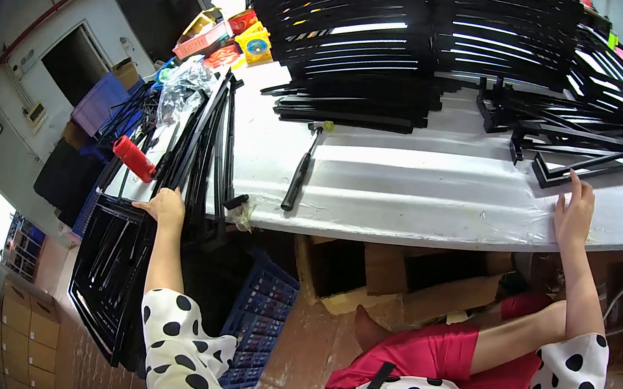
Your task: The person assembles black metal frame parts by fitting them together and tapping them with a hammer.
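At the table's left edge, my left hand (164, 206) rests against a bundle of long black strips (208, 148), with a finger stretched out to the left and the others partly hidden. Just beyond it lies a red bottle (134, 158) on its side. My right hand (575, 214) is over on the table's right side, its fingers spread and the fingertips at the near edge of a black angled frame piece (552, 175). More black frame pieces (586, 129) lie piled behind that one. Between my hands, a hammer (299, 176) with a black handle lies on the white tabletop (394, 196).
Tall stacks of black strips (354, 37) fill the table's far side. Colourful packets (254, 43) and a clear plastic bag (185, 87) are at the back left. Below stand a blue crate (257, 321), open cardboard boxes (396, 279) and a holder of black frames (104, 275).
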A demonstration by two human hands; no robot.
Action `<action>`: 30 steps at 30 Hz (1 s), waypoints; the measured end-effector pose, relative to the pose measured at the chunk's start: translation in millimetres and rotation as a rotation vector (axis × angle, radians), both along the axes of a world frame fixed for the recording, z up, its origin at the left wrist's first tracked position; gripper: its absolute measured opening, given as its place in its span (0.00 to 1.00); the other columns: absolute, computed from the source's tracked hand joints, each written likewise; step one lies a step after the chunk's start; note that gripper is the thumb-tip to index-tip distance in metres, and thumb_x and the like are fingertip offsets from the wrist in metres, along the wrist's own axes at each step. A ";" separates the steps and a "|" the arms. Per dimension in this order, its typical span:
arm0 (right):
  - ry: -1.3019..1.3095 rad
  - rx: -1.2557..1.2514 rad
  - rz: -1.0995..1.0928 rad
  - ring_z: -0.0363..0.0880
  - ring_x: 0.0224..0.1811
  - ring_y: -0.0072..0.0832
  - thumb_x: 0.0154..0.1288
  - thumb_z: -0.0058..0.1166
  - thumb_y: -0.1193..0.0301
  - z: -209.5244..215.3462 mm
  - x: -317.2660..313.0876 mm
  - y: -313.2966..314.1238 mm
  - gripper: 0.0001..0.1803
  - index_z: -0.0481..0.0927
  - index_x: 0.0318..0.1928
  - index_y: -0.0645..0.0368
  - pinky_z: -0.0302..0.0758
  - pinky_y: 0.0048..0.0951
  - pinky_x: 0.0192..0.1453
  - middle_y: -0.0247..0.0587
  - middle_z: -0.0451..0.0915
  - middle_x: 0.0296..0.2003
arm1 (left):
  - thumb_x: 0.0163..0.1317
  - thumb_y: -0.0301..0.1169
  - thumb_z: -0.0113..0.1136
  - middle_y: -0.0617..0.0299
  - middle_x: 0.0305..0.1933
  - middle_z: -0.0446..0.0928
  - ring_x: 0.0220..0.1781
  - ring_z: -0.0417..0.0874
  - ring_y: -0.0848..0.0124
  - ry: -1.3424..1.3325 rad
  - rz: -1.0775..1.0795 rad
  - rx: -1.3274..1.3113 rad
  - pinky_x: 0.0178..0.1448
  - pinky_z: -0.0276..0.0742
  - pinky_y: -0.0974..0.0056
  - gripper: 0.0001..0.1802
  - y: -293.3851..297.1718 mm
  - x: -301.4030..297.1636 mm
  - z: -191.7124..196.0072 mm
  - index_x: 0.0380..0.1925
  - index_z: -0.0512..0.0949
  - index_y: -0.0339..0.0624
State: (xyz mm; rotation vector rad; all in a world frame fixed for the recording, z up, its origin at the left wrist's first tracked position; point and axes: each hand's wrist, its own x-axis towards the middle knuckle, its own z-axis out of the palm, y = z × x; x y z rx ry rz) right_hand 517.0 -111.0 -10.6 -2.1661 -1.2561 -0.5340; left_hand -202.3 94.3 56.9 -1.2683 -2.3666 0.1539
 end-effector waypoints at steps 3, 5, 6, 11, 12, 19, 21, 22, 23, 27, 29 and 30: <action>-0.393 0.196 0.225 0.70 0.47 0.40 0.55 0.52 0.80 8.6 -32.1 12.6 0.25 0.71 0.55 0.52 0.68 0.39 0.54 0.43 0.71 0.43 | 0.67 0.44 0.47 0.50 0.38 0.82 0.42 0.84 0.55 0.017 -0.126 0.099 0.62 0.62 0.37 0.20 7.0 -18.0 -1.1 0.44 0.74 0.37; -0.359 0.236 0.518 0.70 0.47 0.41 0.51 0.52 0.81 4.3 -67.6 33.4 0.20 0.76 0.47 0.53 0.68 0.39 0.53 0.40 0.73 0.41 | 0.67 0.42 0.46 0.49 0.36 0.81 0.40 0.84 0.54 -0.127 -0.187 0.249 0.49 0.76 0.48 0.18 10.5 -17.4 -0.2 0.38 0.74 0.37; -0.323 0.169 0.582 0.71 0.47 0.40 0.50 0.53 0.80 17.5 -95.0 38.8 0.19 0.77 0.45 0.53 0.69 0.40 0.52 0.41 0.73 0.41 | 0.67 0.40 0.46 0.47 0.34 0.80 0.38 0.83 0.51 -0.083 -0.258 0.305 0.39 0.78 0.53 0.16 5.8 -16.3 -0.4 0.34 0.72 0.36; -0.144 -0.151 0.795 0.68 0.56 0.39 0.61 0.51 0.69 35.2 -174.2 105.3 0.17 0.77 0.51 0.56 0.66 0.38 0.61 0.45 0.73 0.47 | 0.67 0.37 0.47 0.47 0.32 0.79 0.36 0.82 0.50 -0.174 -0.352 0.388 0.39 0.76 0.50 0.13 -25.3 22.6 -0.4 0.33 0.71 0.36; -0.100 -0.133 0.835 0.68 0.57 0.38 0.62 0.51 0.68 35.2 -185.3 121.6 0.17 0.76 0.52 0.57 0.65 0.38 0.62 0.44 0.73 0.48 | 0.67 0.37 0.47 0.46 0.33 0.79 0.37 0.81 0.50 -0.193 -0.334 0.404 0.40 0.76 0.50 0.13 -31.2 26.5 -0.6 0.32 0.71 0.37; 0.014 -0.368 0.597 0.66 0.58 0.40 0.65 0.50 0.65 37.5 -252.4 237.4 0.20 0.72 0.55 0.57 0.65 0.36 0.62 0.42 0.68 0.54 | 0.69 0.38 0.44 0.43 0.37 0.79 0.41 0.80 0.46 -0.422 -0.287 0.530 0.43 0.74 0.48 0.16 -29.6 15.0 -10.2 0.38 0.73 0.34; 0.069 -0.260 0.525 0.65 0.58 0.40 0.64 0.51 0.65 28.0 -258.4 260.6 0.17 0.74 0.52 0.57 0.66 0.36 0.61 0.43 0.67 0.54 | 0.69 0.37 0.43 0.42 0.37 0.78 0.41 0.79 0.46 -0.460 -0.327 0.615 0.43 0.74 0.48 0.16 -24.9 18.6 -10.4 0.40 0.72 0.33; 0.061 -0.258 0.531 0.65 0.58 0.40 0.64 0.51 0.65 19.2 -258.4 273.1 0.17 0.74 0.52 0.57 0.66 0.36 0.61 0.43 0.67 0.54 | 0.70 0.37 0.43 0.41 0.36 0.78 0.40 0.79 0.46 -0.469 -0.347 0.693 0.42 0.73 0.48 0.16 -22.0 18.3 -13.9 0.41 0.72 0.33; -0.009 -0.246 0.477 0.65 0.58 0.40 0.63 0.52 0.64 11.3 -256.1 284.8 0.18 0.74 0.51 0.57 0.66 0.36 0.61 0.44 0.68 0.53 | 0.70 0.37 0.42 0.41 0.35 0.78 0.39 0.79 0.46 -0.477 -0.371 0.773 0.41 0.73 0.49 0.17 -19.6 19.1 -15.9 0.41 0.71 0.32; -0.253 -0.284 0.449 0.64 0.59 0.39 0.60 0.55 0.60 24.3 -260.0 279.7 0.23 0.73 0.51 0.60 0.65 0.36 0.62 0.44 0.70 0.51 | 0.71 0.36 0.42 0.46 0.30 0.76 0.31 0.79 0.54 -0.673 -0.471 1.052 0.36 0.71 0.56 0.17 -28.3 17.2 -29.2 0.42 0.70 0.29; -0.173 -0.447 0.509 0.64 0.61 0.41 0.60 0.55 0.57 36.3 -252.8 280.7 0.26 0.72 0.52 0.63 0.63 0.37 0.65 0.46 0.72 0.51 | 0.72 0.35 0.41 0.51 0.28 0.73 0.28 0.75 0.62 -0.719 -0.519 1.111 0.35 0.70 0.60 0.16 -51.4 29.4 -17.8 0.43 0.70 0.29; -0.165 -0.476 0.554 0.66 0.60 0.42 0.60 0.55 0.57 31.3 -241.5 281.4 0.25 0.72 0.51 0.63 0.63 0.37 0.65 0.47 0.72 0.51 | 0.72 0.35 0.41 0.55 0.26 0.70 0.28 0.71 0.66 -0.755 -0.589 1.172 0.37 0.68 0.64 0.16 -55.2 42.4 -13.3 0.44 0.69 0.29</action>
